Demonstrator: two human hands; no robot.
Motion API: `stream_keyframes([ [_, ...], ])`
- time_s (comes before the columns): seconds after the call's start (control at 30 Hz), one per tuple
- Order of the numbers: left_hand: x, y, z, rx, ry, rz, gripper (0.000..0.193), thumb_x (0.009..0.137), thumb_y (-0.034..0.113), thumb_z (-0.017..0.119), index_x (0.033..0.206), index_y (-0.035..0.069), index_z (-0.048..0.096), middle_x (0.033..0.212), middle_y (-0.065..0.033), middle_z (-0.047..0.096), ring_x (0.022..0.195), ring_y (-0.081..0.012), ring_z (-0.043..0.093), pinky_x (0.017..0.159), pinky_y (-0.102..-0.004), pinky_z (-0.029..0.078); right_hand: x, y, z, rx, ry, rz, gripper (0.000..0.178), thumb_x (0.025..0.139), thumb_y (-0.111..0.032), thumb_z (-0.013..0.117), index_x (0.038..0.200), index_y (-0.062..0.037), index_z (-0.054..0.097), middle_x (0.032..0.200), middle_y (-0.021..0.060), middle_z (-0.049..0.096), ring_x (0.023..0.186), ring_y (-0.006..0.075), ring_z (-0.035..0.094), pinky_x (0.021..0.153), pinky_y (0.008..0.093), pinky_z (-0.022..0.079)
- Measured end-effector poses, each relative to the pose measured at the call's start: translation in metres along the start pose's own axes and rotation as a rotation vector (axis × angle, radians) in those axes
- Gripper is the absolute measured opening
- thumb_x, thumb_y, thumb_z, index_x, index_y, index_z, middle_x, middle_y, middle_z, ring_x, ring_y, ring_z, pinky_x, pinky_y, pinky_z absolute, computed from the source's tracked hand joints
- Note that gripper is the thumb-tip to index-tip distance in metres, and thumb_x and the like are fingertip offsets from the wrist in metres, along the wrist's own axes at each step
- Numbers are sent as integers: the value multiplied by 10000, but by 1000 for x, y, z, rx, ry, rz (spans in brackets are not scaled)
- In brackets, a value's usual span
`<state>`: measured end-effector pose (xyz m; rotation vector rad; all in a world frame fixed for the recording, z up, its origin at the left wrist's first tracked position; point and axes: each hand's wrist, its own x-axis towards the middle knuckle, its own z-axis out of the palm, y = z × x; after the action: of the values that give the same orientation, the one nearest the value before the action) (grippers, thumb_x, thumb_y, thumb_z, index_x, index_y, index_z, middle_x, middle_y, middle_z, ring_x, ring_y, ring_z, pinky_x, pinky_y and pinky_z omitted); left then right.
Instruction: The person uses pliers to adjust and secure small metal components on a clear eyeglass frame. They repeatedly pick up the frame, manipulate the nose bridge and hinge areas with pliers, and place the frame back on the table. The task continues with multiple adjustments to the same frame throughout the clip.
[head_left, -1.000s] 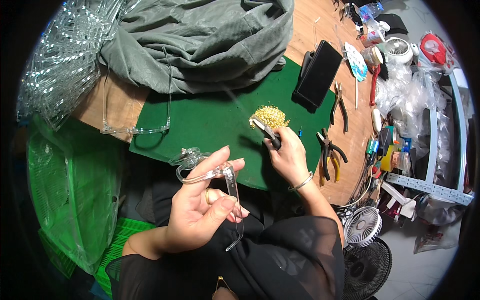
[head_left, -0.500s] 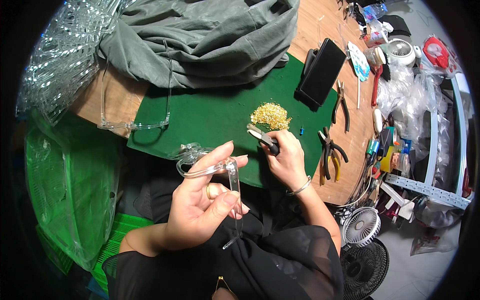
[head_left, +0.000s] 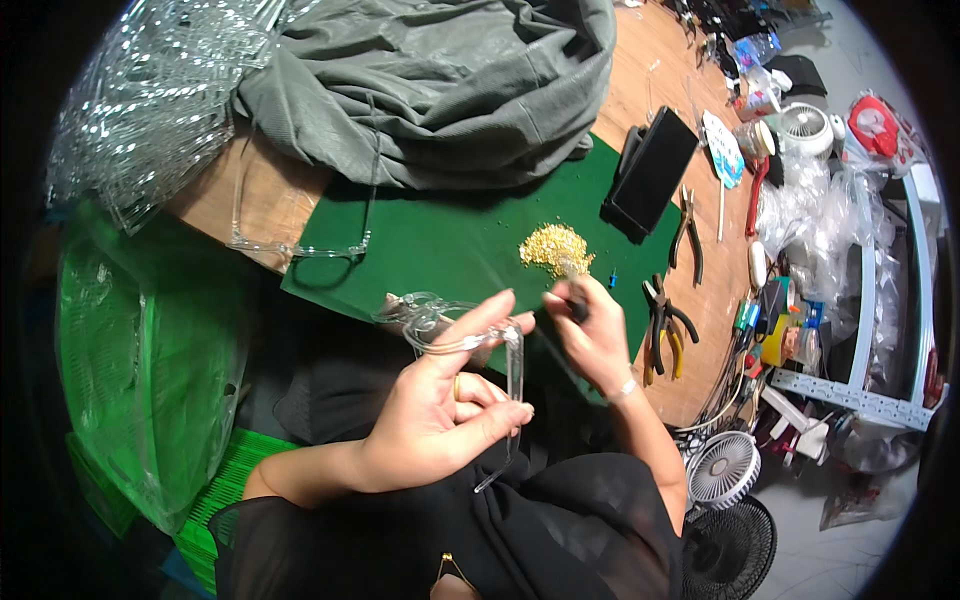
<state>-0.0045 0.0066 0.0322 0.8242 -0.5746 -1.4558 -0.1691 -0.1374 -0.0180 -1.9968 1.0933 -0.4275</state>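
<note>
Right hand (head_left: 600, 335) closed on pliers (head_left: 578, 303), back at gold pieces (head_left: 552, 247) toward mat's (head_left: 440, 230) right edge, pickup unclear; left hand (head_left: 435, 425) pinching clear spectacles (head_left: 515, 372).

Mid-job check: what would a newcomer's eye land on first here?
Probably the glinting heap of gold-coloured bits on the green mat, beside the right hand. Then the clear eyeglass frame in the left hand, near the centre, and the glittering pile of clear frames at upper left.

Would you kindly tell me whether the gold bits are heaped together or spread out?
Heaped: the gold bits lie in one close pile on the green mat, beside the right hand.
</note>
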Motion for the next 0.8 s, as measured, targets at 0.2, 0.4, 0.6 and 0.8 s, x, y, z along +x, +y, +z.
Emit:
stream_keyframes([
  [0.2,-4,3,1,-177,-92,-179,778,794,-122,588,1424,34,157,1033,-118,520,803,-178,638,713,-259,535,-18,-74,-16,319,-83,-591,124,733,-20,691,784,-46,580,734,59,607,641,198,550,581,293,433],
  [0.4,-8,2,7,-100,-112,-167,773,789,-128,590,1423,22,175,1003,-91,524,784,-133,619,727,-236,516,-17,-68,-9,357,-46,-666,148,750,-116,728,762,-45,599,695,56,595,615,190,554,568,299,412],
  [0.6,-11,6,8,-129,-115,-204,768,790,-111,605,1421,20,188,974,-86,547,801,-122,617,727,-220,505,-21,-65,-7,435,-60,-678,155,745,-126,736,773,-40,610,699,56,595,625,202,558,586,320,415],
  [0.8,-11,8,10,-95,-147,-206,761,792,-120,601,1420,16,193,986,-94,552,814,-117,615,728,-213,499,-25,-62,-5,475,-35,-673,163,721,-100,751,782,-42,612,709,58,598,630,208,551,593,324,418],
])
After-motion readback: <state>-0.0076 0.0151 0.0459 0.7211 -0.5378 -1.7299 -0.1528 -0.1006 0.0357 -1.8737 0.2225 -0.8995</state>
